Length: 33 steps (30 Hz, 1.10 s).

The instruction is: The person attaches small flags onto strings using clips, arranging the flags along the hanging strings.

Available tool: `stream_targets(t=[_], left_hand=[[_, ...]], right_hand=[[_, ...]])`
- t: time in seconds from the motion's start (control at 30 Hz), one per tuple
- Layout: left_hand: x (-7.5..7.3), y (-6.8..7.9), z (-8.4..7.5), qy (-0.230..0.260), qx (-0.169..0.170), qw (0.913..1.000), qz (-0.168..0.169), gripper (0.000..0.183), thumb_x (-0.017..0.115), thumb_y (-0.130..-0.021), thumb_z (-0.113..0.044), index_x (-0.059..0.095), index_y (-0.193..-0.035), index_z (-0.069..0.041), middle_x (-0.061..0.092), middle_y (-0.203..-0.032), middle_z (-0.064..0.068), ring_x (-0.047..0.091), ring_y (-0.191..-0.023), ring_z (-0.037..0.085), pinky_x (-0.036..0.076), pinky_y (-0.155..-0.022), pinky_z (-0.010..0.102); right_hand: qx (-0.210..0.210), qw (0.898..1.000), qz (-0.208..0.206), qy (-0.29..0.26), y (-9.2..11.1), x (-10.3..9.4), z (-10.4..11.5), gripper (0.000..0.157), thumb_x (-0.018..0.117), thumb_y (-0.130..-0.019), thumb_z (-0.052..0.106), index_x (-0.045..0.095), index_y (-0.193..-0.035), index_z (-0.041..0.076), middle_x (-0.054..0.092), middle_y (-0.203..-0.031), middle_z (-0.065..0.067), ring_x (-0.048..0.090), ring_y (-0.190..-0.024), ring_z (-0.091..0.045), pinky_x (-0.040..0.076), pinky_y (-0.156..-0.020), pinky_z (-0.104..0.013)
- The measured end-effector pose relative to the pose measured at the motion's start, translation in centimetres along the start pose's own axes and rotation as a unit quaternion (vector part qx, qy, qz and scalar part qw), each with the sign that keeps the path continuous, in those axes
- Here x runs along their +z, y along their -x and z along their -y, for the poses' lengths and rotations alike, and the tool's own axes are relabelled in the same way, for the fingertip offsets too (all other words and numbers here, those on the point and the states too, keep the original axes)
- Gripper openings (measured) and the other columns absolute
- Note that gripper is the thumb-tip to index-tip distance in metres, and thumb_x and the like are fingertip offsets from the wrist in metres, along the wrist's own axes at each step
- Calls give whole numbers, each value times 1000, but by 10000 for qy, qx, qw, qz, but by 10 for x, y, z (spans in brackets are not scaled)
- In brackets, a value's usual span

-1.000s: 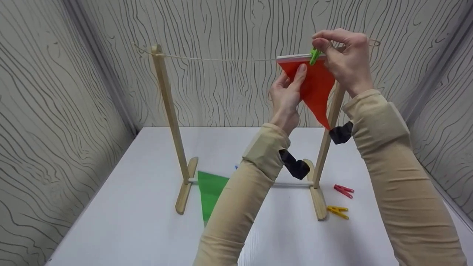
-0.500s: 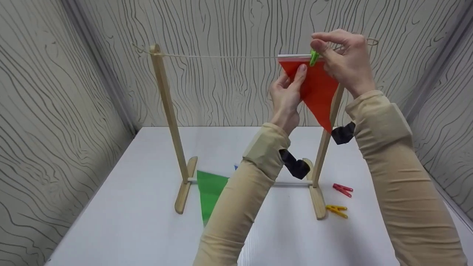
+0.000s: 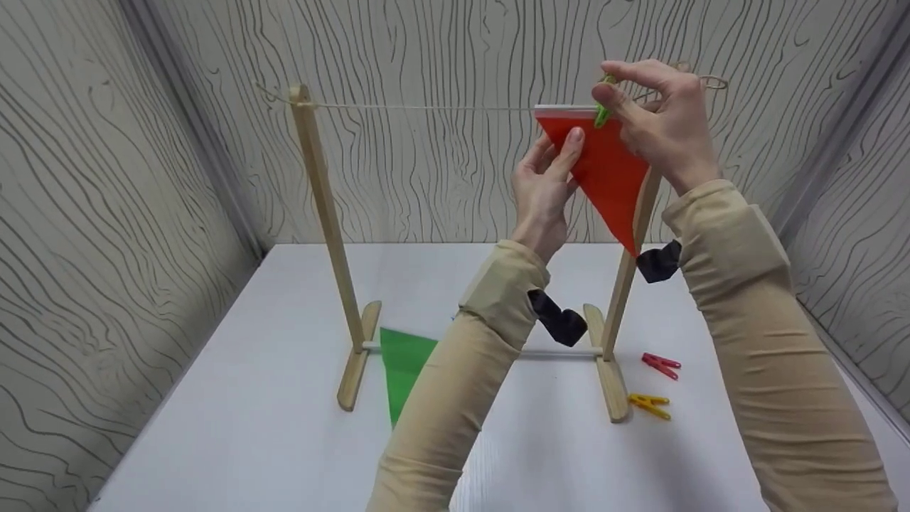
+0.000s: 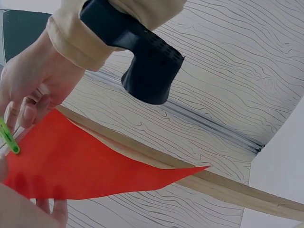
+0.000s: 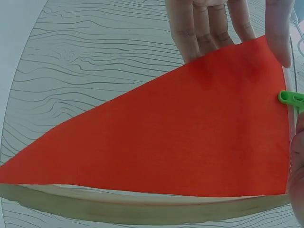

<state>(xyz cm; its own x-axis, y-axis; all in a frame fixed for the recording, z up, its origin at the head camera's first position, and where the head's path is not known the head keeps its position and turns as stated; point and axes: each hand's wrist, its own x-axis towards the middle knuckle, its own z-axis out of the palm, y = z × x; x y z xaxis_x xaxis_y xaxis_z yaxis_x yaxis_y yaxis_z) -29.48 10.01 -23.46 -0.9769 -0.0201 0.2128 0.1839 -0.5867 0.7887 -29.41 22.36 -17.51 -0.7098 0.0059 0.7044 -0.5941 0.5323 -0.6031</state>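
Note:
A red triangular pennant (image 3: 608,167) with a white top strip hangs point down at the right part of the string (image 3: 426,108). My left hand (image 3: 544,188) holds it near its upper left corner, thumb in front and fingers behind. The right wrist view shows those fingertips shading through the cloth (image 5: 190,128). A green clothespin (image 3: 601,116) sits across the pennant's top edge, also seen in the left wrist view as a green clip (image 4: 8,137). My right hand (image 3: 672,117) pinches its upper end between thumb and index finger.
The string runs between a left wooden post (image 3: 323,206) and a right wooden post (image 3: 629,284) of a stand. On the white table (image 3: 234,427) lie a green pennant (image 3: 405,366), partly under my left sleeve, a red clothespin (image 3: 661,365) and a yellow clothespin (image 3: 650,406).
The string has risen slightly and looks straighter. My left hand has shifted a little left and down on the pennant. More of the green clothespin's upper end shows between my right fingertips.

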Motion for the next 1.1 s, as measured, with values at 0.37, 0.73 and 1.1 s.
stream_targets(t=[0.37, 0.73, 1.1], left_hand=[[-16, 1, 0, -65, 52, 9999, -72, 47, 69, -95, -12, 57, -139, -5, 64, -138, 10, 60, -127, 20, 44, -116, 40], [-40, 15, 8, -950, 74, 9954, 42, 58, 71, -95, -19, 48, -148, -8, 57, -145, 6, 47, -141, 20, 39, -120, 41], [-99, 38, 41, -2339, -106, 9722, 5, 68, 73, -93, -26, 43, -152, -12, 38, -161, 8, 23, -155, 32, 25, -126, 50]], right_hand=[[-244, 9994, -16, -227, 6, 1, -2, 48, 75, -90, 19, 63, -136, 12, 60, -111, 17, 65, -66, 7, 52, -61, -8], [-583, 9964, -466, -391, 19, 9, -8, 52, 75, -91, 18, 60, -140, 10, 64, -132, -6, 67, -82, 13, 54, -69, -8], [-897, 9870, -1072, -793, 44, 25, -23, 54, 75, -91, 14, 57, -140, 4, 62, -137, -12, 67, -67, 3, 55, -73, -11]])
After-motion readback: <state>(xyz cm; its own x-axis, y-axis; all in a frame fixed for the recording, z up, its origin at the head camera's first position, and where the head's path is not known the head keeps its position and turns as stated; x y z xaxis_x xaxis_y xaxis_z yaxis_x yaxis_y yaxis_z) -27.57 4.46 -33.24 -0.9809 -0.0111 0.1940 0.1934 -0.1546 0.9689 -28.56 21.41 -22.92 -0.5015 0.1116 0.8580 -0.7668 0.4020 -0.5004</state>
